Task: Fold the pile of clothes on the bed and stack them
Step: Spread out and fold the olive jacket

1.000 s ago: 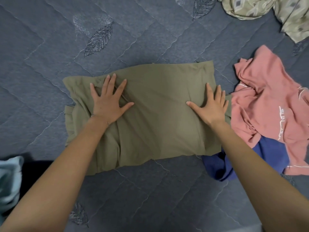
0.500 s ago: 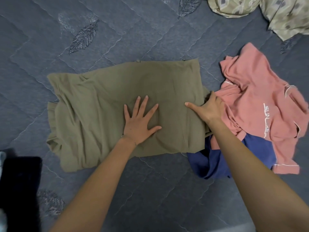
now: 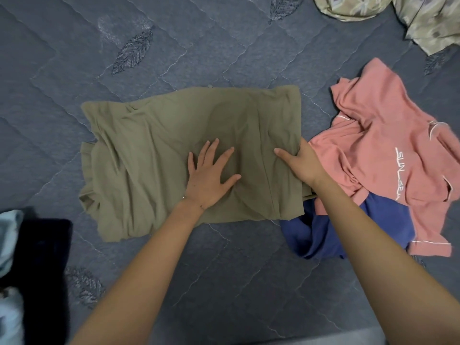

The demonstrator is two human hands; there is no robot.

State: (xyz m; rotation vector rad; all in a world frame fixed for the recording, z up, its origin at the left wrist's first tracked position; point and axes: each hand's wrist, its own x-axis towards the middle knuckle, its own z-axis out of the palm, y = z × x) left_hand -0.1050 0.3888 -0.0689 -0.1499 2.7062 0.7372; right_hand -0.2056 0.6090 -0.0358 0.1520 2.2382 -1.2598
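Head view, looking down on a grey-blue quilted bedspread stitched with leaf motifs. An olive-green garment, partly folded into a rough rectangle with its long side running left to right, lies flat on the bedspread at the centre of the view; its left part is creased and bunched, its right edge straight. The left hand rests palm-down on the right half of this garment, fingers straight and spread, holding nothing; a thin bracelet circles the wrist. The right hand takes the garment's right edge in a pinch: the thumb lies on top of the cloth, pointing left, while the fingers pass beneath the edge and are hidden. Just right of the garment a crumpled pink T-shirt with white lettering touches that edge and lies over a blue garment, which shows below it, beside the olive-green garment's lower right corner. A patterned beige cloth lies well apart in the upper right corner. At the lower left edge are a dark item and, beside it, a light-blue cloth, both cut off by the frame
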